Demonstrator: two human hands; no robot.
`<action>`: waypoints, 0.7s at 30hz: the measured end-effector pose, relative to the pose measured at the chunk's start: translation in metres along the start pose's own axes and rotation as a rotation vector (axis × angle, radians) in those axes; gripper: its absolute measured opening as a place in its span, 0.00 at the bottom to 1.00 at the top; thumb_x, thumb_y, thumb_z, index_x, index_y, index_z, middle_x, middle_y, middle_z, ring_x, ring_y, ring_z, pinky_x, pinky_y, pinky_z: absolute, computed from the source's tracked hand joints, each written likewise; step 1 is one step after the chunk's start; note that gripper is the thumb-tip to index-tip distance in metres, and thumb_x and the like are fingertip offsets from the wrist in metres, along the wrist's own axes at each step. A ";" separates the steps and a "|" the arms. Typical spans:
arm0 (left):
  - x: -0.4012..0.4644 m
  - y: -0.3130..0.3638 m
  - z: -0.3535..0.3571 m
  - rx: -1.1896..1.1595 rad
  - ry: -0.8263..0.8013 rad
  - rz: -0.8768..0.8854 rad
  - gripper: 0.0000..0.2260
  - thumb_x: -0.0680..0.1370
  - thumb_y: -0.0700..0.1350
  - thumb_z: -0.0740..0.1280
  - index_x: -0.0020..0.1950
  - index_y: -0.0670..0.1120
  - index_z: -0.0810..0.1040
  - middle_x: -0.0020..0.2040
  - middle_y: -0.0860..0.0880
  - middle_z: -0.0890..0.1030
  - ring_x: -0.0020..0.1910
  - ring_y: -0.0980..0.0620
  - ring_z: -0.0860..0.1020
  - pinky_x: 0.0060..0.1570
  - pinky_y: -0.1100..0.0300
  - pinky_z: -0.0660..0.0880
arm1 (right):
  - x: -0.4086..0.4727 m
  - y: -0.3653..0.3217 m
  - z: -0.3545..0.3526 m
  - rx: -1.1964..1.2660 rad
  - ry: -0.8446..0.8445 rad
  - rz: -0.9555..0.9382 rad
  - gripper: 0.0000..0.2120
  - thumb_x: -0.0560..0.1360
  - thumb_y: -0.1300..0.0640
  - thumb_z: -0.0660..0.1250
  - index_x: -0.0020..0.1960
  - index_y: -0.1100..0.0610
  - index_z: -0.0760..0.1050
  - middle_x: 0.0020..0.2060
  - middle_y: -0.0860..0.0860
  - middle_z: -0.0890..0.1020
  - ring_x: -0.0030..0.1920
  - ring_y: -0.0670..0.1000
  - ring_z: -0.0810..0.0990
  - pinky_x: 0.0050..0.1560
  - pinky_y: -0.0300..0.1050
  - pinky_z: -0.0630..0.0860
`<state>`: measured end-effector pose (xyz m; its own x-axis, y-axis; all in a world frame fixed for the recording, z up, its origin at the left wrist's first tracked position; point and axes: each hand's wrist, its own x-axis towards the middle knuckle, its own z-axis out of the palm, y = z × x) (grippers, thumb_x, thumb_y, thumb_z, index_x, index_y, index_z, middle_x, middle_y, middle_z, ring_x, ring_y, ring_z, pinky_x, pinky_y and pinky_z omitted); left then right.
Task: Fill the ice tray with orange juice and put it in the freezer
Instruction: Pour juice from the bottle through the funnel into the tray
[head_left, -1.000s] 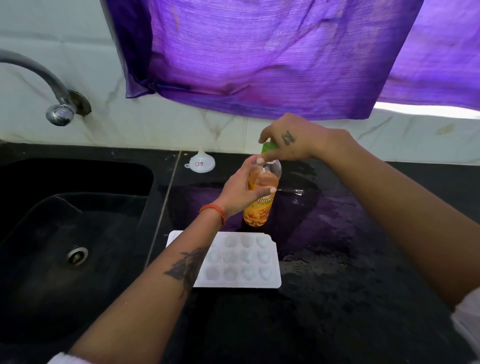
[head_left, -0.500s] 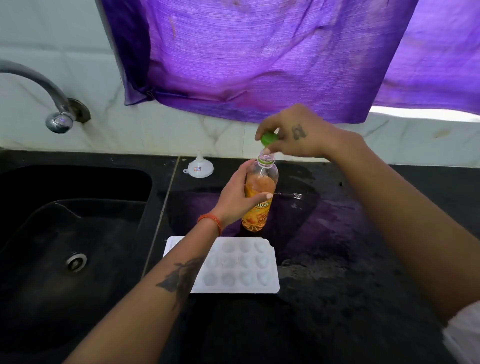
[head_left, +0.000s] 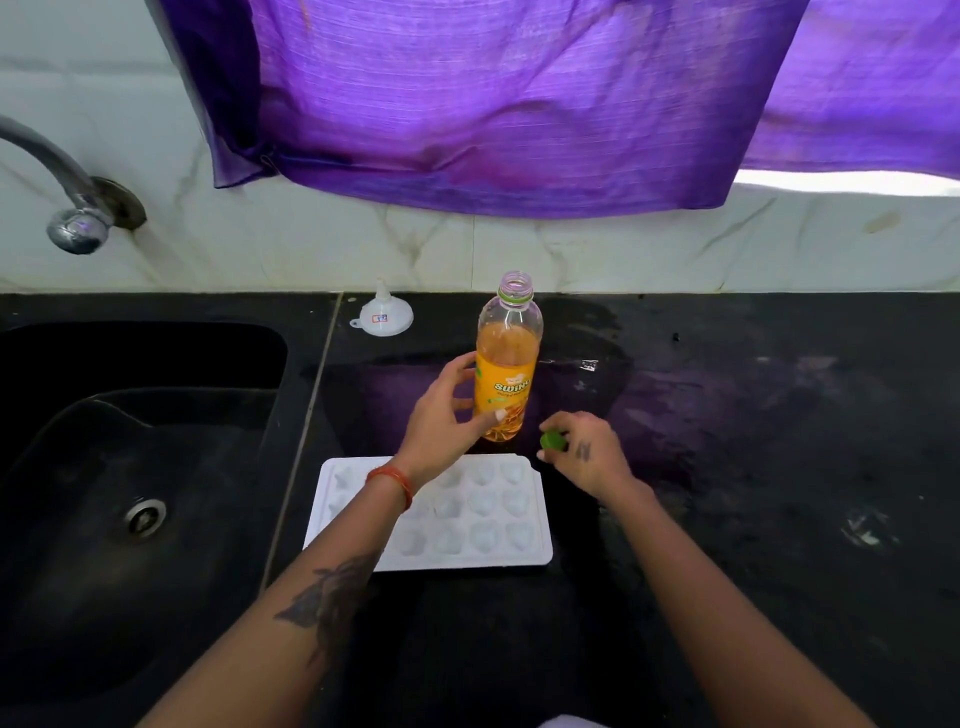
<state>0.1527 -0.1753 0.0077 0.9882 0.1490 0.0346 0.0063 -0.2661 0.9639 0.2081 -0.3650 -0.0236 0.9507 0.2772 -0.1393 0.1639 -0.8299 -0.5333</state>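
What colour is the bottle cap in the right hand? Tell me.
Green. The cap, pinched by the right hand, shows in the head view.

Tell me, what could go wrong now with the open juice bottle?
The bottle stands open, and the left hand holds it only loosely, so a bump could tip it and spill juice on the counter. The tray has small pockets and the bottle's mouth is wide, so pouring might overflow; the funnel sits unused. The cap, pinched by the right hand, could roll away if set down.
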 end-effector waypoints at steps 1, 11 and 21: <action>0.001 0.000 -0.003 -0.007 -0.035 -0.017 0.31 0.71 0.46 0.74 0.70 0.55 0.64 0.61 0.56 0.73 0.53 0.55 0.79 0.46 0.64 0.77 | 0.001 -0.001 -0.001 -0.021 -0.039 -0.001 0.19 0.68 0.55 0.75 0.58 0.52 0.78 0.55 0.54 0.77 0.55 0.56 0.77 0.55 0.43 0.73; 0.049 -0.002 -0.068 0.374 0.038 0.032 0.19 0.73 0.44 0.71 0.64 0.48 0.75 0.62 0.48 0.78 0.56 0.49 0.78 0.57 0.58 0.73 | -0.003 -0.059 -0.040 0.800 0.000 -0.163 0.45 0.65 0.62 0.77 0.74 0.47 0.57 0.70 0.50 0.68 0.69 0.50 0.67 0.66 0.48 0.66; 0.159 -0.007 -0.113 1.542 -0.169 0.305 0.35 0.73 0.36 0.66 0.76 0.48 0.55 0.78 0.44 0.53 0.76 0.42 0.51 0.71 0.44 0.57 | 0.011 -0.084 -0.005 0.778 0.229 -0.169 0.43 0.58 0.42 0.77 0.66 0.30 0.58 0.57 0.29 0.74 0.57 0.34 0.75 0.55 0.42 0.76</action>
<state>0.2927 -0.0418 0.0359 0.9857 -0.1639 0.0390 -0.1483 -0.9538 -0.2612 0.2065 -0.2944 0.0243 0.9735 0.1927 0.1231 0.1601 -0.1905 -0.9685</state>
